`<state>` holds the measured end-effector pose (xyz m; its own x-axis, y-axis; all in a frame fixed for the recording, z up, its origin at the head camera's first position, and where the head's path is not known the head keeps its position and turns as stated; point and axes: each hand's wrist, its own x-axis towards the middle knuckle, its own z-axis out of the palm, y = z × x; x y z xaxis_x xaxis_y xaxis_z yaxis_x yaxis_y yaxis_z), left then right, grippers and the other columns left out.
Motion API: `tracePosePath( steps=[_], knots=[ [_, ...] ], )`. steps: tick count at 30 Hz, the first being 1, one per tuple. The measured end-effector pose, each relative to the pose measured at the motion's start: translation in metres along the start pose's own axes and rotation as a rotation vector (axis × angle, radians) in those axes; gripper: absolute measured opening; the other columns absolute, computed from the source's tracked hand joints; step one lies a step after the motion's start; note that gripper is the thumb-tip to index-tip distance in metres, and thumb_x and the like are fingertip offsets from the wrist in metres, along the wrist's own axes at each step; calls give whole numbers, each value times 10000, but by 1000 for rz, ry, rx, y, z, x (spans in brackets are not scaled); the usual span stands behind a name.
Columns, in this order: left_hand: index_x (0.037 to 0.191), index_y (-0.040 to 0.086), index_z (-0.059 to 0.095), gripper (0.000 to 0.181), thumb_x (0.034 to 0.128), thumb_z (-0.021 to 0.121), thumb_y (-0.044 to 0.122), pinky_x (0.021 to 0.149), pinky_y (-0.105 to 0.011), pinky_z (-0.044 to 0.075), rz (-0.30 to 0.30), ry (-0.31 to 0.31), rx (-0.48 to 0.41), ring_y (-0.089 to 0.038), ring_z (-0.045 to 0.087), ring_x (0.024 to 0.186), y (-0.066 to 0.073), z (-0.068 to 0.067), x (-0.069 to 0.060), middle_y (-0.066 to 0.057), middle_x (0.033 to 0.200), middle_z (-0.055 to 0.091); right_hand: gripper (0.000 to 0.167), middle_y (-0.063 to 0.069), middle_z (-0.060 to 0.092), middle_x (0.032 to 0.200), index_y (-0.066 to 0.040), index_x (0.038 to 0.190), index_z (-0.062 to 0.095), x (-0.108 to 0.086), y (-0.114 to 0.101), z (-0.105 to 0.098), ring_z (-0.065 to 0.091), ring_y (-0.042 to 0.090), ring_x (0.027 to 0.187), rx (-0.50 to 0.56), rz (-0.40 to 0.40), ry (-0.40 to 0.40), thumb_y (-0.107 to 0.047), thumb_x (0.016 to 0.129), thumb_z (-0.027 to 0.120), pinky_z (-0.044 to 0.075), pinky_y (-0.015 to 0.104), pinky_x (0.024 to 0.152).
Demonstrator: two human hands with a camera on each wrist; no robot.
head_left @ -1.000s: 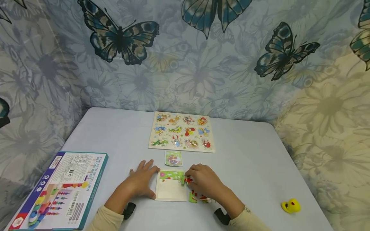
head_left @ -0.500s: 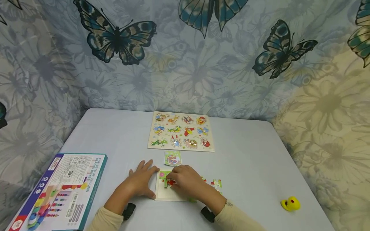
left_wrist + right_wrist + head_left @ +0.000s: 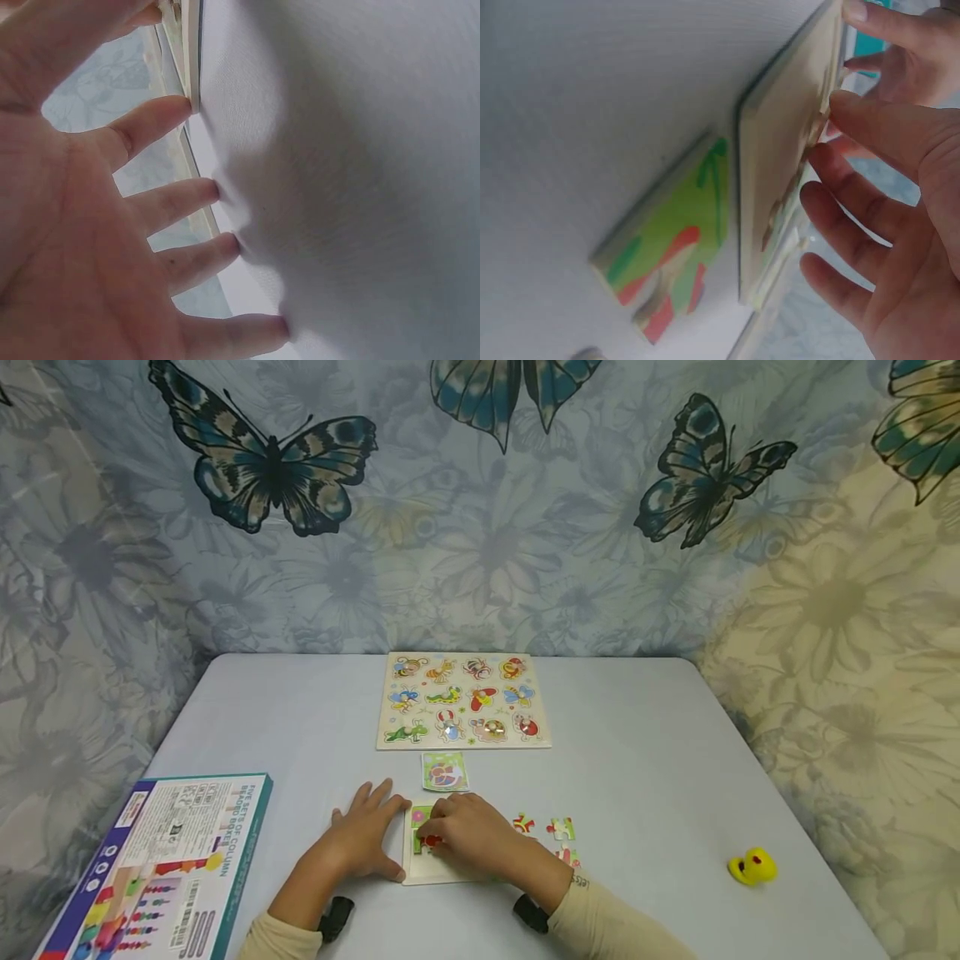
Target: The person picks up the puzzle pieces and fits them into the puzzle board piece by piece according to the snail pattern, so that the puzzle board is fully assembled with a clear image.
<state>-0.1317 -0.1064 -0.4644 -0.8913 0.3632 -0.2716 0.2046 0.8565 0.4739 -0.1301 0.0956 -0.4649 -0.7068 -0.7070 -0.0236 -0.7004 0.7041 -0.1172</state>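
A small wooden puzzle tray (image 3: pixel 442 870) lies in front of the person, with green pieces along its top. The left hand (image 3: pixel 362 837) is spread beside its left edge, thumb and index fingertip touching the edge; in the left wrist view the hand (image 3: pixel 112 225) has straight fingers. Over the tray, the right hand (image 3: pixel 474 833) pinches a green and red piece (image 3: pixel 430 841) at the left side. The right wrist view shows the hand (image 3: pixel 885 202) with thumb and index on that piece, and a loose green and red piece (image 3: pixel 667 262) beside the tray.
Loose pieces (image 3: pixel 561 829) lie right of the tray. A small picture card (image 3: pixel 445 772) and an insect puzzle board (image 3: pixel 463 702) lie behind it. A large box (image 3: pixel 165 860) is at the left, a yellow toy duck (image 3: pixel 752 867) at the right.
The right hand has moved left from the tray's right edge to its left side, carrying the green and red piece. The left hand stays at the tray edge. The head view has shifted slightly.
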Motion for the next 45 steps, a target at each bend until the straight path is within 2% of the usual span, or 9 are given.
tracePosePath(
  steps=[9, 19, 32, 45],
  knots=[
    [1284, 169, 558, 864, 526, 949, 307, 949, -825, 198, -21, 7, -9, -491, 183, 1425, -1, 1, -1, -206, 1548, 303, 267, -83, 658, 1059, -305, 1159, 710, 6, -2, 4, 596, 98, 1030, -74, -30, 0, -319, 892, 696, 464, 302, 952],
    [1278, 164, 558, 852, 531, 946, 295, 942, -828, 206, 1, 14, 2, -486, 191, 1425, -2, 0, -1, -206, 1543, 313, 217, -92, 653, 1022, -309, 1114, 721, 7, -8, 4, 585, 103, 1003, -165, -13, 38, -323, 900, 686, 463, 295, 950],
    [1286, 169, 565, 851, 537, 948, 294, 960, -818, 197, 7, 0, 15, -470, 188, 1433, 4, -2, 5, -187, 1555, 301, 196, -87, 643, 1018, -292, 1068, 734, 2, -3, 9, 581, 105, 969, -143, 7, 110, -287, 873, 716, 478, 306, 933],
    [1279, 172, 565, 846, 534, 949, 287, 952, -826, 188, -21, -3, 5, -481, 178, 1433, 2, 0, 1, -193, 1555, 298, 255, -95, 669, 1044, -280, 1125, 719, 0, -3, 8, 586, 119, 995, -129, -22, 72, -293, 871, 713, 471, 313, 942]
  ],
)
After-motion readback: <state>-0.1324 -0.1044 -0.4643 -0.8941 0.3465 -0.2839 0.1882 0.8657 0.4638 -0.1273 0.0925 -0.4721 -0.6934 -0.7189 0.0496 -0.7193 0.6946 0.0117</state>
